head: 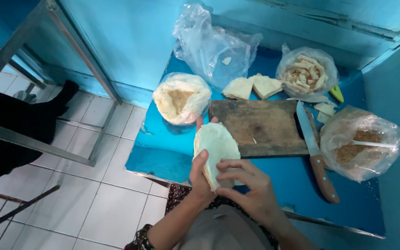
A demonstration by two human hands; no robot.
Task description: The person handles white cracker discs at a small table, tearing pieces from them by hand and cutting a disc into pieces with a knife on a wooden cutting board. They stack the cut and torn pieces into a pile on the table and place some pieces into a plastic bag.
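Nearest the camera, the left hand [199, 178] cups a stack of pale round flatbreads [215, 150] from beneath, fingers curled behind it and thumb laid on its face, while the right hand [248, 183] pinches the stack's lower edge with bent fingertips; the stack stands tilted over the near edge of the glossy blue table [163, 157]. Just beyond it a worn, dark wooden cutting board [260, 127] lies mid-table, and a knife [315, 153] with a steel blade and brown wooden handle rests along the board's right end. Toward the right edge a clear plastic bag [364, 143] holds brown crumbs with a white utensil sticking out. At the far right corner another clear bag [307, 74] holds pale chopped pieces. Left of the board, near the table's left edge, an open bag [181, 98] shows a yellowish crumbly filling. A crumpled empty bag [214, 48] leans against the blue wall at the far edge, with folded flatbread triangles [253, 87] in front of it.
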